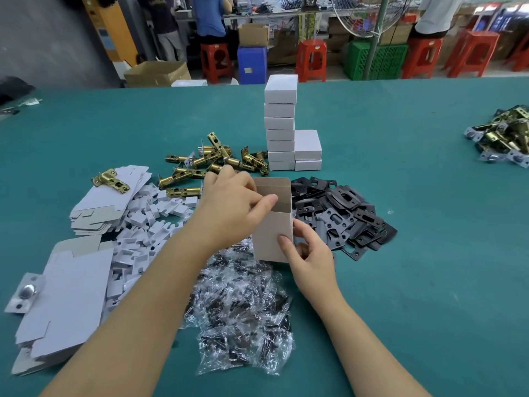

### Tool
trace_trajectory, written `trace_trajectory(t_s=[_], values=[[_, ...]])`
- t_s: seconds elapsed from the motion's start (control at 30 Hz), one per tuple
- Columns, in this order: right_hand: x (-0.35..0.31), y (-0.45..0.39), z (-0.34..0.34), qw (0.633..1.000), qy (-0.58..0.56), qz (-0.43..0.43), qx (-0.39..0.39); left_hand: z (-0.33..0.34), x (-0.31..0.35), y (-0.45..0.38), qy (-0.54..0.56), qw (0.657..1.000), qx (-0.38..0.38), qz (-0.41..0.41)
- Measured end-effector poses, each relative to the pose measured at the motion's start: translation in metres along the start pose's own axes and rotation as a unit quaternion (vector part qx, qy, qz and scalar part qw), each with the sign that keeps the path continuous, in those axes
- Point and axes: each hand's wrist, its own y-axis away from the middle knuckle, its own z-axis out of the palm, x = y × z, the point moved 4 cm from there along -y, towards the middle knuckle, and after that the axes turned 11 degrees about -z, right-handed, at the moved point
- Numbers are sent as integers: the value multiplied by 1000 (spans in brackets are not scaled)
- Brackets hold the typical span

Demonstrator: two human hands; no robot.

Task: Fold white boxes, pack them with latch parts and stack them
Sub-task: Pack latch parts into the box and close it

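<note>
Here your teal tabletop (400, 196) carries everything. Toward its left edge lie the flat box blanks (71, 296), with a second fanned pile of blanks (106, 207) further in and a scatter of small white card inserts (143, 239) between them and your left forearm. Near the near edge, between your arms, sits a heap of clear bagged screw packs (243, 319). Just right of the middle lies a pile of black strike plates (343, 213). Behind your hands, toward the far edge, stands a tall stack of closed white boxes (280, 124), with a shorter stack of two (307, 151) touching its right side. Left of those stacks lie the brass latch bolts (206, 164). A separate heap of brass latches (503, 136) sits at the right edge.

You hold an upright open white box (272, 236) at the middle of the tabletop, lid flap raised. Your left hand (232, 204) has its fingers curled over the box's open top, thumb at the rim. Your right hand (307, 250) pinches the box's lower right corner, thumb on the front face.
</note>
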Motion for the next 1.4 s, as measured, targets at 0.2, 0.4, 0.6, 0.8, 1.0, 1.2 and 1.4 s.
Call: trace_trajectory(t_s=[0.2, 0.4, 0.6, 0.8, 1.0, 1.2, 1.4], values=[[-6, 4, -3, 996, 45, -68, 41, 9, -6, 12, 93, 995, -26, 1], [-14, 4, -6, 979, 109, -162, 58, 15, -3, 24, 178, 983, -41, -12], [-12, 4, -6, 982, 103, -147, 62, 10, -13, 19, 404, 903, 47, -140], [-11, 4, -7, 987, 83, -124, 61, 29, -12, 13, 505, 838, -112, -173], [-6, 2, -6, 991, 76, -103, 45, 36, -6, 16, 524, 825, -138, -156], [-1, 2, -6, 995, 61, -75, 32, 39, -4, 17, 558, 805, -140, -143], [0, 1, -9, 998, 44, -33, 43, 39, -6, 24, 520, 823, -214, -77]])
